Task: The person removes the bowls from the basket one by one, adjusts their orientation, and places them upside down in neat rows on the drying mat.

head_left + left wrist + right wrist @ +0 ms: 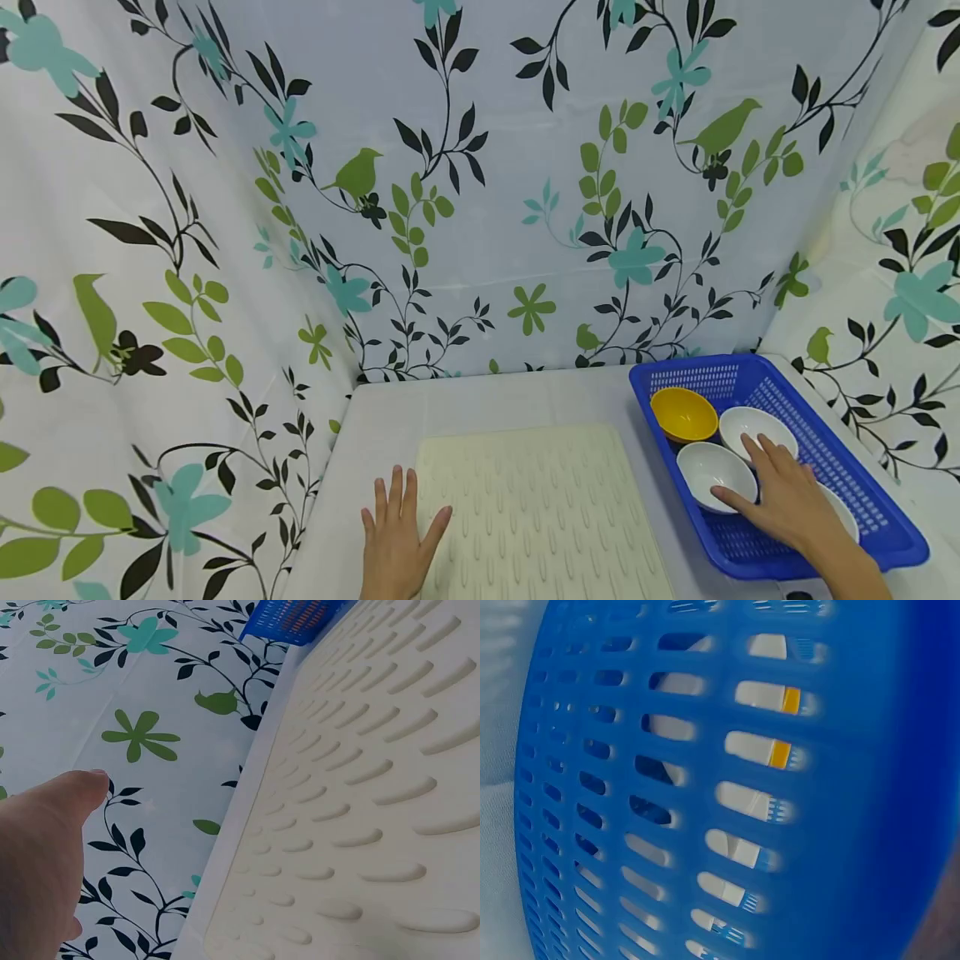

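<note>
In the head view my right hand (pixel 795 500) reaches over a blue plastic basket (pixel 892 546) at the right, fingers and thumb spread apart. Its fingertips overlap the rear white bowl (pixel 772 427), while the thumb overlaps another white bowl (pixel 712 467) beside it. A third white bowl (pixel 842 510) is partly hidden under the hand and wrist. Behind them sits a yellow bowl (pixel 684 414). My left hand (pixel 397 537), fingers straight and empty, is at the left edge of a cream drying mat (pixel 540 500) with raised ridges. The left wrist view shows its thumb (pixel 56 817).
The slotted wall of the basket (pixel 840 787) fills the right wrist view, bowls showing through the slots. Mat and basket stand on a white table (pixel 390 417). A curtain (pixel 495 250) with birds, leaves and flowers encloses the back and both sides.
</note>
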Tool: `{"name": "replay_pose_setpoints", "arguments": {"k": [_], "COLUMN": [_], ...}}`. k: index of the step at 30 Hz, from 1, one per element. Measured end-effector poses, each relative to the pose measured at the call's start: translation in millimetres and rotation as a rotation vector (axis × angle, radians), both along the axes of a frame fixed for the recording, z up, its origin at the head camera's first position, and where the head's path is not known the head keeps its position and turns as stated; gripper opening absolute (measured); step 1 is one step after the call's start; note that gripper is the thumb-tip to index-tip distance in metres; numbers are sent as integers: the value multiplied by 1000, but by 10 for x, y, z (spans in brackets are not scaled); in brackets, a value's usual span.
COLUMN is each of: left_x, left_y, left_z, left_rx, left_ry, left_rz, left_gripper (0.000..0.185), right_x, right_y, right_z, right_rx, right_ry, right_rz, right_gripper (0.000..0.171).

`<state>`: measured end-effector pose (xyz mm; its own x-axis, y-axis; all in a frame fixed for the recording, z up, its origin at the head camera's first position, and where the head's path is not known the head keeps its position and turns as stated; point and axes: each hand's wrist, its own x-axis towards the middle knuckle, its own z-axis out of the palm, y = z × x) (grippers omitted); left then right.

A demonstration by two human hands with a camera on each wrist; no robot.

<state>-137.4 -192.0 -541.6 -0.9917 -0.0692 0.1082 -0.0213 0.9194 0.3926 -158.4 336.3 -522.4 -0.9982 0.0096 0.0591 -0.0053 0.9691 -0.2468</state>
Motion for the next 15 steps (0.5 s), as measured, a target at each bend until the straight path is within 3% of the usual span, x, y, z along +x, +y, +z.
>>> {"name": "replay_pose_setpoints", "arguments": {"k": [8,15], "left_x": [-96,-109], "left_y": [-76,-108], "left_z": [-48,-296], "left_rx": [-5,-25], "left_ry": [-2,-59], "left_rz": [-3,-12], "left_gripper": [91,77], "right_x": [-144,-21], "right_y": [41,250], "right_z": [-3,-122], "right_rx": [0,-37], "right_ry": [-26,-131], "right_rz": [26,-19], "right_gripper": [118,135]}}
